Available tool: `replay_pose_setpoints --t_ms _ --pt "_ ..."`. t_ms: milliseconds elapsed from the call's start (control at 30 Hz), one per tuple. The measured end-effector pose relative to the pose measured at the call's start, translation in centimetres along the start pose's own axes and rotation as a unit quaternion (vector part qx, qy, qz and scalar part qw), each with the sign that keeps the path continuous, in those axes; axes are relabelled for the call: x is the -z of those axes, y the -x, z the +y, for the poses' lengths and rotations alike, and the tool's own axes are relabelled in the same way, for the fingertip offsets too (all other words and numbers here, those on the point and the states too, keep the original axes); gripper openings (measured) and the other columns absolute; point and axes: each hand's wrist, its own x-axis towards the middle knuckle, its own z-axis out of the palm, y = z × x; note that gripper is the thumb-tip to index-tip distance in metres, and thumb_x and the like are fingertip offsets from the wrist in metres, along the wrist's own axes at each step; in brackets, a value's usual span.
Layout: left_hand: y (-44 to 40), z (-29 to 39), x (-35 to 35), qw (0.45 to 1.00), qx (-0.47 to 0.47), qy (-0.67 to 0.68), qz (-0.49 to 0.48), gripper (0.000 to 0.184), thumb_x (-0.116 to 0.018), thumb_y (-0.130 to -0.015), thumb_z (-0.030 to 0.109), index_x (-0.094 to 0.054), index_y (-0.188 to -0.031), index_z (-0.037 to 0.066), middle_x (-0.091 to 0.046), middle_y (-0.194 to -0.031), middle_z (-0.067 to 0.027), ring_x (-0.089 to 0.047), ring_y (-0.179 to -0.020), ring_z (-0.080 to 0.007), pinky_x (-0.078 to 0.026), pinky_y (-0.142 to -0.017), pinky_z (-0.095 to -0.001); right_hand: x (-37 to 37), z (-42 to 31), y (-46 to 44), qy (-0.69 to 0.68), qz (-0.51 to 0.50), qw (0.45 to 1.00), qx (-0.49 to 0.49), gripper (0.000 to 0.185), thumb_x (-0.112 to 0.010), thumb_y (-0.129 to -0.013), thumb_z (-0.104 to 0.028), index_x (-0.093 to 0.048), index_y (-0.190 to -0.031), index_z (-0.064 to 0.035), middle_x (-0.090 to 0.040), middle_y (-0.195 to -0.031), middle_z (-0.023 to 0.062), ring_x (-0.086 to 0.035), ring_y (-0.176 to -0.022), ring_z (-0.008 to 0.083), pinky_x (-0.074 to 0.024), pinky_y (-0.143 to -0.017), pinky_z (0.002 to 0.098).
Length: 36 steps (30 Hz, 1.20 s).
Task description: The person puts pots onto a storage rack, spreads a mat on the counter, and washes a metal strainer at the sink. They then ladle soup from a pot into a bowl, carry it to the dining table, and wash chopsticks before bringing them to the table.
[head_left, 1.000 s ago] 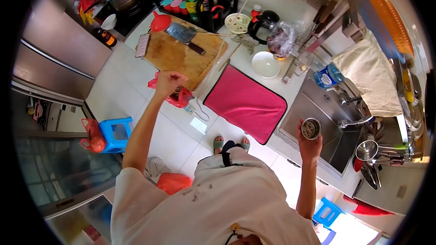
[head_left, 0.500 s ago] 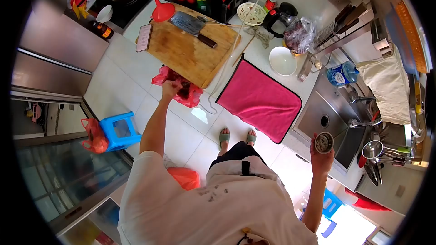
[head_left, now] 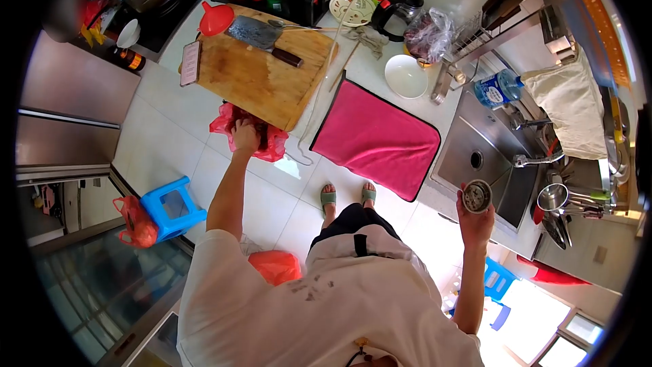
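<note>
At the front edge of the cutting board (head_left: 251, 98), my left hand (head_left: 245, 137) reaches into the mouth of a red plastic bag (head_left: 273, 146). Its fingers curl down among dark contents; their tips are hidden, and what they grip cannot be made out. My right hand (head_left: 478, 224) is raised on the other side, closed around a small round bowl (head_left: 477, 197) with pale, lumpy contents. The bowl is held beside the sink, its opening facing up toward me. A cleaver (head_left: 261, 35) with a brown handle lies on the board.
A pink cloth (head_left: 377, 139) overhangs the counter edge between board and sink (head_left: 468, 139). A white bowl (head_left: 406, 76) stands behind it. A blue stool (head_left: 173, 209) with a red bag (head_left: 138, 221) is on the left. A phone (head_left: 191, 63) and red funnel (head_left: 216, 19) lie by the board.
The whole view has shifted slightly. My left hand has moved a little farther over the opening of the red bag. My right hand still holds the small bowl.
</note>
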Motion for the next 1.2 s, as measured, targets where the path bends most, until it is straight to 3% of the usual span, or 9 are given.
replay_pose_setpoints --t_ms 333,400,533,633,767,867,933,1067,1200 --pt "3.3 -0.1 4.1 0.977 -0.079 0.113 0.161 0.059 -0.074 -0.067 0.009 -0.055 -0.123 0.010 -0.045 -0.134 -0.0142 -0.038 -0.124 -0.0338 -0.030 -0.104 -0.0474 -0.2 0.9 -1.6 0.001 -0.047 0.999 -0.026 0.046 -0.041 -0.094 -0.028 -0.042 -0.131 -0.0026 -0.042 -0.134 0.0254 -0.043 -0.124 0.0357 -0.0378 -0.104 0.0432" --pt "3.1 -1.7 2.9 0.931 -0.092 0.335 0.114 0.055 -0.067 -0.078 0.019 -0.050 -0.128 0.007 -0.045 -0.135 -0.0156 -0.039 -0.126 -0.0317 -0.029 -0.105 -0.0451 0.1 0.7 -1.9 -0.004 -0.062 0.997 -0.036 0.045 -0.040 -0.094 -0.028 -0.043 -0.131 -0.0027 -0.042 -0.134 0.0252 -0.043 -0.124 0.0359 -0.0379 -0.104 0.0432" --pt "6.6 1.8 9.9 0.619 0.079 0.779 -0.060 0.064 -0.044 -0.093 0.047 -0.037 -0.137 0.001 -0.037 -0.141 -0.0189 -0.034 -0.132 -0.0279 -0.024 -0.110 -0.0412 1.3 -0.2 -2.8 -0.035 -0.077 0.995 -0.045 0.045 -0.039 -0.093 -0.027 -0.044 -0.131 -0.0029 -0.042 -0.135 0.0250 -0.042 -0.125 0.0358 -0.0377 -0.104 0.0442" --pt "11.4 7.1 15.1 0.276 -0.035 0.939 -0.200 0.081 -0.031 -0.090 0.064 -0.028 -0.142 0.002 -0.028 -0.147 -0.0193 -0.026 -0.137 -0.0300 -0.017 -0.113 -0.0437 3.1 -1.2 -3.6 -0.098 -0.026 0.994 -0.045 0.046 -0.040 -0.092 -0.027 -0.043 -0.131 -0.0029 -0.042 -0.135 0.0244 -0.041 -0.126 0.0363 -0.0367 -0.104 0.0457" --pt "15.2 16.7 17.9 0.253 -0.087 0.931 -0.247 0.088 -0.030 -0.086 0.069 -0.024 -0.144 0.004 -0.021 -0.150 -0.0188 -0.021 -0.139 -0.0321 -0.017 -0.113 -0.0481 7.2 -3.2 -4.8 -0.160 -0.053 0.983 -0.078 0.051 -0.048 -0.088 -0.030 -0.044 -0.131 -0.0029 -0.042 -0.136 0.0219 -0.037 -0.129 0.0375 -0.0325 -0.107 0.0480" --pt "17.2 25.6 17.1 0.353 -0.120 0.894 -0.250 0.085 -0.032 -0.087 0.067 -0.021 -0.145 0.006 -0.024 -0.149 -0.0179 -0.024 -0.138 -0.0313 -0.020 -0.112 -0.0478 10.7 -4.9 -5.8 -0.085 -0.073 0.993 -0.041 0.066 -0.063 -0.081 -0.039 -0.041 -0.132 -0.0020 -0.044 -0.135 0.0187 -0.039 -0.128 0.0340 -0.0301 -0.108 0.0472" --pt "18.6 33.7 14.6 0.508 -0.105 0.821 -0.236 0.068 -0.057 -0.090 0.027 -0.022 -0.145 0.009 -0.031 -0.146 -0.0150 -0.033 -0.134 -0.0281 -0.033 -0.106 -0.0443 13.1 -6.7 -6.7 -0.044 -0.100 0.993 -0.055 0.071 -0.065 -0.079 -0.045 -0.042 -0.131 -0.0031 -0.047 -0.132 0.0162 -0.042 -0.125 0.0312 -0.0337 -0.106 0.0446" --pt "23.4 52.2 11.3 0.723 -0.316 0.596 -0.149 0.097 -0.079 -0.064 0.005 -0.024 -0.144 0.008 -0.027 -0.147 -0.0149 -0.029 -0.136 -0.0296 -0.032 -0.106 -0.0409 19.2 -9.9 -8.7 0.064 -0.081 0.984 -0.147 0.066 -0.059 -0.083 -0.048 -0.044 -0.130 -0.0041 -0.053 -0.126 0.0109 -0.052 -0.115 0.0249 -0.0428 -0.095 0.0417" --pt "23.9 65.6 7.2 0.763 -0.425 0.486 -0.033 0.088 -0.079 -0.065 0.009 -0.031 -0.140 0.008 -0.033 -0.137 -0.0183 -0.037 -0.125 -0.0358 -0.036 -0.102 -0.0404 22.7 -13.3 -9.8 0.132 -0.064 0.968 -0.203 0.053 -0.050 -0.092 -0.042 -0.046 -0.129 -0.0044 -0.054 -0.125 0.0098 -0.052 -0.115 0.0235 -0.0432 -0.093 0.0405"
